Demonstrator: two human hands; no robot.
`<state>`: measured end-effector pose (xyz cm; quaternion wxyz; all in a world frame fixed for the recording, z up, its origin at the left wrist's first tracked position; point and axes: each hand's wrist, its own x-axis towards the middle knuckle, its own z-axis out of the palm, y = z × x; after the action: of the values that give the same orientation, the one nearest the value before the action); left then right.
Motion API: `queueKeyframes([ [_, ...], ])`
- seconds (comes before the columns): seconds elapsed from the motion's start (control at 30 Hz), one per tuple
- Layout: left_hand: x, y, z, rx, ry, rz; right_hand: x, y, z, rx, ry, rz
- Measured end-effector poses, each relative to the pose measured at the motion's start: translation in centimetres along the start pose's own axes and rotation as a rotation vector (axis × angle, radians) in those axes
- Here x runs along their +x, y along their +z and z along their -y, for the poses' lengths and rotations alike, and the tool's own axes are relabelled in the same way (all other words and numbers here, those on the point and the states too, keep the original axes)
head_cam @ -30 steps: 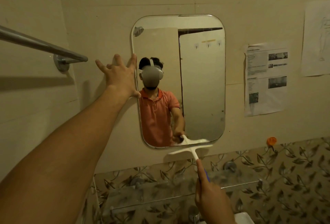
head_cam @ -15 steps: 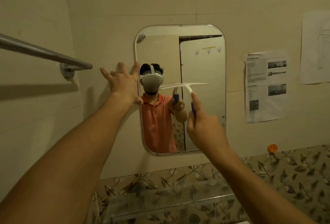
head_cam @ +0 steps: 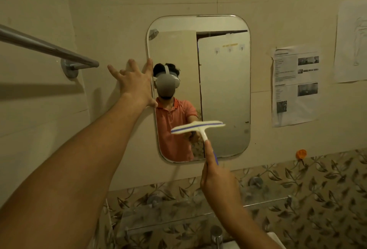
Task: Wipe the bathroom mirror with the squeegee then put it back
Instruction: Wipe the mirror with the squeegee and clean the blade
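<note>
A rounded rectangular mirror (head_cam: 224,81) hangs on the beige tiled wall. My right hand (head_cam: 217,185) grips the blue-and-white handle of a white squeegee (head_cam: 198,126), index finger stretched along the stem. Its blade lies nearly level across the lower half of the glass. My left hand (head_cam: 135,84) presses flat against the wall with fingers spread, its thumb side touching the mirror's left edge. The mirror reflects a person in an orange shirt and a headset.
A chrome towel bar (head_cam: 49,49) juts from the left wall at hand height. A glass shelf (head_cam: 178,219) runs below the mirror, with a tap (head_cam: 216,234) beneath. Printed sheets (head_cam: 296,85) are stuck to the wall at right, near an orange hook (head_cam: 300,153).
My right hand first raised the squeegee from below the mirror to mid-glass, then drew it down to the lower half. The left hand stayed on the mirror's left edge.
</note>
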<state>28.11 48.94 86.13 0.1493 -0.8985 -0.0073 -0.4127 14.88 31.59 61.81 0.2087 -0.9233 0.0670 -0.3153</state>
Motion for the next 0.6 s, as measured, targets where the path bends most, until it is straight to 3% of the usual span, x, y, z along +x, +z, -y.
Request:
queueKeyframes([
  [0.27, -0.1, -0.2, 0.0, 0.007, -0.004, 0.001, -4.1, 3.3, -2.8, 0.079, 0.080, 0.261],
  [0.43, 0.0, 0.0, -0.1, 0.013, -0.017, -0.004, -4.0, 1.5, -4.9, 0.090, 0.132, 0.320],
  [0.5, 0.1, 0.0, -0.1, 0.009, -0.022, 0.000, -2.9, -1.7, -4.3, 0.125, 0.099, 0.247],
  [0.6, 0.0, -0.2, -0.1, 0.000, -0.026, 0.001, 0.8, -7.6, -2.3, 0.217, 0.016, 0.004],
])
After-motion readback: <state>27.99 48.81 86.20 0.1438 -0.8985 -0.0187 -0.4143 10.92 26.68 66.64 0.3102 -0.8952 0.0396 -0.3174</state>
